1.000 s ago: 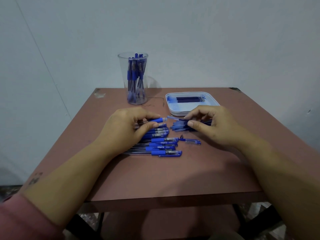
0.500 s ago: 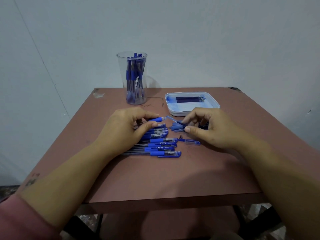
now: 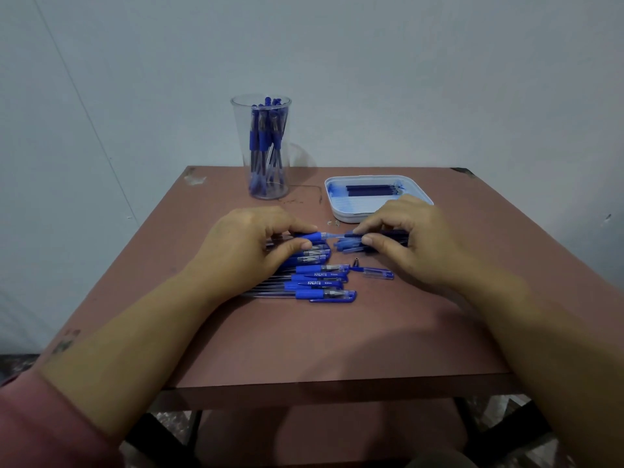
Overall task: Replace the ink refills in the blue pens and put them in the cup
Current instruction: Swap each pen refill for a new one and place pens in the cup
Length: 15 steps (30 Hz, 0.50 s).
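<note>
My left hand (image 3: 250, 244) grips a blue pen barrel (image 3: 310, 236) by its rubber grip, over a row of blue pens (image 3: 317, 285) lying side by side on the table. My right hand (image 3: 408, 238) pinches a dark refill (image 3: 354, 235) whose tip meets the barrel's open end. Under it lies a pile of blue refills (image 3: 347, 246). A loose pen cap (image 3: 378, 273) and a small metal tip (image 3: 356, 263) lie just in front. The clear cup (image 3: 261, 146) with several blue pens stands at the back.
A white tray (image 3: 341, 211) holding several dark refills sits at the back right, close behind my right hand. The brown table (image 3: 320, 342) stands against a pale wall, with its front edge near me.
My right hand shifted slightly left and brought the refill's tip up to the open end of the barrel. My left hand stayed over the pen row.
</note>
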Each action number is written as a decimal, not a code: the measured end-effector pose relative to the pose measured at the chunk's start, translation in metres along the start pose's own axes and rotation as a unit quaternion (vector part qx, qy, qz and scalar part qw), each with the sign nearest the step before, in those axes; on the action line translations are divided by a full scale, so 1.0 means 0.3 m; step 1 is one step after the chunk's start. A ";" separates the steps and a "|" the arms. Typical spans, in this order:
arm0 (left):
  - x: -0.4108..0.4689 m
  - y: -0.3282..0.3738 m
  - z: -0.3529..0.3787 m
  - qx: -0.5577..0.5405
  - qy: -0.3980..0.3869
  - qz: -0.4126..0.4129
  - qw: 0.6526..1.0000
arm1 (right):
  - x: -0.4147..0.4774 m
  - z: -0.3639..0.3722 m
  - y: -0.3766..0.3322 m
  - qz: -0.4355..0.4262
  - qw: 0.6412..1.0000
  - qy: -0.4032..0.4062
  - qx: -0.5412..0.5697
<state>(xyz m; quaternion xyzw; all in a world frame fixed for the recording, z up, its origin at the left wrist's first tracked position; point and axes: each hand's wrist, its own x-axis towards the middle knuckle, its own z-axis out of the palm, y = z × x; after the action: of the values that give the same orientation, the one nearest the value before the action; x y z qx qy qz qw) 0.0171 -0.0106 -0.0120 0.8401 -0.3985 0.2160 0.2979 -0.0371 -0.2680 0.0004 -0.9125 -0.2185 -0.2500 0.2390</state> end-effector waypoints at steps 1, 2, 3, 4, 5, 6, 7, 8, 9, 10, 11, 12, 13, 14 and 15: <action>0.000 0.003 0.002 -0.002 -0.002 0.005 1.000 | 0.004 0.009 -0.004 -0.017 1.000 0.008 -0.008; 0.001 0.006 0.005 -0.004 -0.003 0.007 1.000 | 0.008 0.018 -0.009 -0.030 0.999 0.011 -0.013; 0.001 0.008 0.007 -0.005 -0.001 0.008 1.000 | 0.010 0.024 -0.016 -0.040 0.999 0.009 -0.015; 0.002 0.008 0.008 -0.005 0.003 0.008 1.000 | 0.010 0.029 -0.018 -0.044 0.999 0.005 -0.014; 0.002 0.007 0.007 -0.003 0.007 0.009 1.000 | 0.009 0.028 -0.021 -0.041 0.999 0.003 -0.010; 0.002 0.006 0.005 0.000 0.010 0.009 1.000 | 0.007 0.023 -0.018 -0.029 1.000 0.008 -0.005; 0.002 0.005 0.003 0.001 0.012 0.009 1.000 | 0.002 0.014 -0.015 -0.010 1.000 0.017 0.002; 0.002 0.003 0.002 0.002 0.013 0.008 1.000 | -0.003 0.004 -0.010 0.008 1.000 0.028 0.007; 0.001 0.003 0.002 0.001 0.015 0.007 1.000 | -0.006 -0.006 -0.005 0.020 0.999 0.038 0.006; 0.000 0.003 0.002 0.000 0.017 0.005 1.000 | -0.008 -0.011 -0.003 0.023 0.999 0.042 0.005; 0.000 0.004 0.003 -0.002 0.018 0.003 1.000 | -0.008 -0.011 -0.002 0.022 0.999 0.041 0.007; 0.000 0.004 0.005 -0.004 0.016 0.003 1.000 | -0.005 -0.007 -0.003 0.018 0.999 0.038 0.012; 0.001 0.004 0.006 -0.004 0.014 0.004 1.000 | -0.001 0.001 -0.005 0.012 0.999 0.032 0.018; 0.001 0.003 0.007 -0.003 0.010 0.004 1.000 | 0.003 0.011 -0.006 0.007 0.999 0.024 0.020; 0.001 0.003 0.007 -0.001 0.008 0.004 1.000 | 0.006 0.019 -0.008 0.002 1.000 0.016 0.021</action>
<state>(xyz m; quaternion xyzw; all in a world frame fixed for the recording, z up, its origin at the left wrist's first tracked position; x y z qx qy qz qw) 0.0168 -0.0127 -0.0131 0.8363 -0.3996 0.2238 0.3013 -0.0349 -0.2624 -0.0021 -0.9037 -0.2183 -0.2590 0.2620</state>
